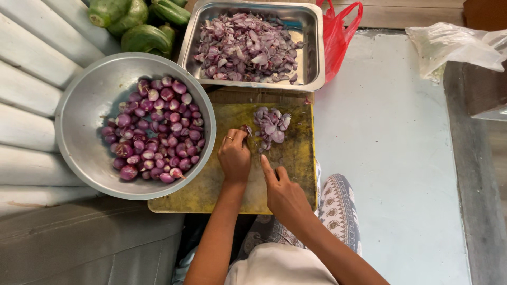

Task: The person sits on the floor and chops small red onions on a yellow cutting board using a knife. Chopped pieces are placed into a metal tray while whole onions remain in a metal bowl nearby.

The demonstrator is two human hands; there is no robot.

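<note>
The left hand [234, 157] was curled closed, fingertips pinning a small shallot [246, 129] against the cutting board [211, 192], a ring on one finger. Just beside it the right hand [282, 192] was closed round a knife [261, 149], forefinger laid along the spine; the blade itself was mostly hidden and hard to make out. The shallot lay near the middle of the board, touching the left fingertips, with a small heap of cut shallot pieces [271, 125] just to its right.

Peeled, the bulb looked glossy purple with paler flesh where cut. It would likely be light, firm and a little slick on its skinned surface, apt to roll or skid, so it seemed best held from above with bent fingertips pressing it flat side down, well back from the edge.

Outward from there, a round metal bowl [84, 121] overlapped the board's left side, holding many whole peeled shallots [153, 134]. Beyond the board stood a rectangular steel tray [311, 53] piled with sliced shallot [245, 47]. Green vegetables [145, 38] lay at the top left, a red plastic bag [340, 31] beside the tray, and a clear plastic bag [457, 45] well apart at the top right
</note>
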